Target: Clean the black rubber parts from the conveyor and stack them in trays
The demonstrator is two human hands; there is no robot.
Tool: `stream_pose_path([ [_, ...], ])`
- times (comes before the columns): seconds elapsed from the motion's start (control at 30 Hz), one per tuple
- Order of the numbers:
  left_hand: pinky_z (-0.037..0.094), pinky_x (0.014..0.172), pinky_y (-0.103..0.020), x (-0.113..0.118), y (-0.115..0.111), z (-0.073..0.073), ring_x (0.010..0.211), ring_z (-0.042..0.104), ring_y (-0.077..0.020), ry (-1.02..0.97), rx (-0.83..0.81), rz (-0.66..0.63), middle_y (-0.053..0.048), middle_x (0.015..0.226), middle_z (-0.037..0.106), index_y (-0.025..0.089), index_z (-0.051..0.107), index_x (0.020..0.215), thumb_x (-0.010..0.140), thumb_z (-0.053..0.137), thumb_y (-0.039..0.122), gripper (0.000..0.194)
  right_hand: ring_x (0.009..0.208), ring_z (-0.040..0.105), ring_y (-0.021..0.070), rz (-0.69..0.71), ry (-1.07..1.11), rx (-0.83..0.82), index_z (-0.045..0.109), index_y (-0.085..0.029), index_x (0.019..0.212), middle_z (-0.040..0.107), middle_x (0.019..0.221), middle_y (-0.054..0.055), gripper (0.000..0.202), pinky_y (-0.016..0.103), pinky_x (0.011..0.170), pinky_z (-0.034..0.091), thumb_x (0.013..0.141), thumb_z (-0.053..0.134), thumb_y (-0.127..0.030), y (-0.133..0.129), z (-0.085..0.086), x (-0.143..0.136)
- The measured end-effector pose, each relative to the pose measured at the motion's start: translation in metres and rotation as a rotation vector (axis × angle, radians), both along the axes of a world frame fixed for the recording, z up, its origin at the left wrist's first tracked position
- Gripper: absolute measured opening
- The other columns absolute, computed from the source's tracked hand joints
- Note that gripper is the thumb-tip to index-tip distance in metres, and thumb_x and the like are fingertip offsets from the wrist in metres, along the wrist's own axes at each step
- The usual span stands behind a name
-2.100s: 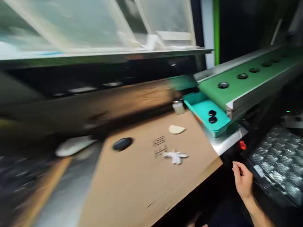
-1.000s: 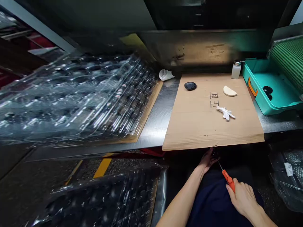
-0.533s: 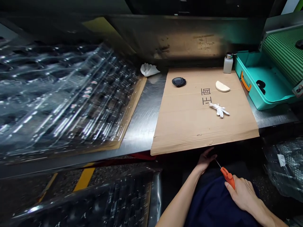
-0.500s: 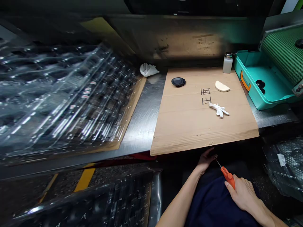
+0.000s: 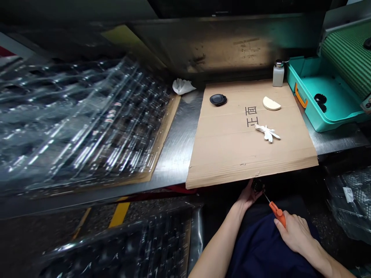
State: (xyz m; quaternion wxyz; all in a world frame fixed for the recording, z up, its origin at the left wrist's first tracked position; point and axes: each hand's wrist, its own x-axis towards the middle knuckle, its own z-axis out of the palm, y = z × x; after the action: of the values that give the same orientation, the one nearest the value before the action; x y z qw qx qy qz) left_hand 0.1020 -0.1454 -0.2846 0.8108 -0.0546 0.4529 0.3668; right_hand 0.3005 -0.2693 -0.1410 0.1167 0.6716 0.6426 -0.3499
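Note:
My right hand is closed around the orange handle of a utility knife, with its thin blade pointing up and left. Just below the cardboard's front edge, my left hand grips a small black part, its fingers bent around it. The blade tip is close to that part; whether they touch I cannot tell. On the cardboard sheet lie a few stacked black discs, a cream half-round pad and a knotted white cloth strip.
Clear plastic trays are stacked on the left of the metal bench, with more trays below. A pump bottle stands beside a teal bin holding black parts, near a green conveyor belt. Crumpled white paper lies behind.
The black part now shows in my left hand near the blade, where it was not visible before. The view has shifted slightly. My right hand keeps its hold on the knife.

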Motion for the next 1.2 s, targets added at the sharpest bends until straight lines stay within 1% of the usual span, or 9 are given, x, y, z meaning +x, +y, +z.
stream_pose_path([
  [0.2, 0.065, 0.076, -0.035, -0.001, -0.003, 0.000, 0.089, 0.075, -0.0229, -0.004, 0.046, -0.044, -0.016, 0.104, 0.073, 0.011, 0.065, 0.118, 0.097, 0.061, 0.045, 0.041, 0.091, 0.073, 0.0330, -0.023, 0.019, -0.002, 0.064, -0.019, 0.109, 0.075, 0.093, 0.012, 0.040, 0.038, 0.076, 0.046, 0.105, 0.036, -0.047, -0.004, -0.002, 0.005],
  [0.3, 0.064, 0.081, -0.042, 0.001, -0.009, -0.002, 0.089, 0.075, -0.0243, 0.083, 0.162, -0.061, -0.013, 0.109, 0.074, 0.016, 0.064, 0.127, 0.084, 0.080, 0.031, 0.048, 0.092, 0.072, 0.0331, -0.040, 0.023, 0.000, 0.064, -0.019, 0.111, 0.075, 0.094, 0.013, 0.042, 0.038, 0.077, 0.046, 0.105, 0.035, -0.048, -0.005, 0.001, 0.007],
  [0.4, 0.060, 0.088, -0.039, 0.004, -0.015, -0.004, 0.092, 0.074, -0.0210, 0.216, 0.305, -0.073, -0.009, 0.117, 0.073, 0.022, 0.066, 0.131, 0.069, 0.091, 0.017, 0.067, 0.092, 0.072, 0.0325, -0.059, 0.027, -0.005, 0.064, -0.020, 0.111, 0.075, 0.093, 0.012, 0.042, 0.038, 0.078, 0.045, 0.105, 0.034, -0.049, -0.004, 0.006, 0.008],
  [0.63, 0.050, 0.106, -0.039, 0.008, -0.023, -0.007, 0.114, 0.068, -0.0242, 0.437, 0.542, -0.151, -0.010, 0.129, 0.071, 0.023, 0.073, 0.124, 0.059, 0.095, 0.022, 0.069, 0.092, 0.072, 0.0330, -0.060, 0.037, -0.005, 0.064, -0.020, 0.109, 0.074, 0.094, 0.012, 0.042, 0.038, 0.078, 0.045, 0.104, 0.035, -0.049, -0.004, 0.007, 0.007],
  [0.73, 0.055, 0.099, -0.040, 0.011, -0.021, -0.006, 0.104, 0.071, -0.0234, 0.485, 0.481, -0.188, -0.010, 0.124, 0.072, 0.023, 0.073, 0.125, 0.061, 0.095, 0.025, 0.068, 0.092, 0.071, 0.0330, -0.062, 0.044, 0.003, 0.064, -0.020, 0.110, 0.074, 0.093, 0.013, 0.043, 0.039, 0.079, 0.046, 0.104, 0.034, -0.050, -0.005, 0.003, 0.006],
  [0.87, 0.063, 0.080, -0.041, 0.008, -0.012, -0.003, 0.085, 0.075, -0.0222, 0.357, 0.238, -0.101, -0.012, 0.112, 0.075, 0.021, 0.066, 0.130, 0.076, 0.087, 0.033, 0.060, 0.094, 0.071, 0.0328, -0.062, 0.057, 0.017, 0.066, -0.018, 0.112, 0.074, 0.096, 0.014, 0.043, 0.040, 0.083, 0.047, 0.103, 0.036, -0.047, -0.007, 0.000, 0.002],
  [1.03, 0.065, 0.078, -0.037, -0.004, -0.003, 0.003, 0.089, 0.077, -0.0239, 0.192, 0.064, -0.019, -0.014, 0.106, 0.076, 0.015, 0.066, 0.120, 0.096, 0.064, 0.033, 0.029, 0.093, 0.071, 0.0321, -0.014, 0.166, 0.016, 0.070, -0.020, 0.106, 0.075, 0.095, 0.011, 0.038, 0.042, 0.087, 0.050, 0.098, 0.047, -0.049, -0.011, 0.020, 0.015],
  [1.13, 0.066, 0.078, -0.038, -0.007, -0.006, 0.004, 0.089, 0.078, -0.0246, 0.227, 0.082, -0.051, -0.012, 0.109, 0.076, 0.019, 0.065, 0.123, 0.096, 0.064, 0.028, 0.029, 0.093, 0.071, 0.0273, -0.138, 0.321, 0.096, 0.072, -0.024, 0.107, 0.075, 0.095, 0.008, 0.036, 0.038, 0.089, 0.052, 0.094, 0.055, -0.053, -0.021, 0.042, 0.047],
  [1.2, 0.065, 0.077, -0.040, -0.004, -0.010, 0.006, 0.086, 0.078, -0.0258, 0.276, 0.131, -0.151, -0.012, 0.111, 0.076, 0.020, 0.064, 0.128, 0.091, 0.071, 0.026, 0.038, 0.102, 0.070, 0.0258, -0.359, 0.437, 0.275, 0.073, -0.024, 0.114, 0.075, 0.109, 0.008, 0.039, 0.035, 0.093, 0.053, 0.094, 0.058, -0.054, -0.028, 0.053, 0.074],
])
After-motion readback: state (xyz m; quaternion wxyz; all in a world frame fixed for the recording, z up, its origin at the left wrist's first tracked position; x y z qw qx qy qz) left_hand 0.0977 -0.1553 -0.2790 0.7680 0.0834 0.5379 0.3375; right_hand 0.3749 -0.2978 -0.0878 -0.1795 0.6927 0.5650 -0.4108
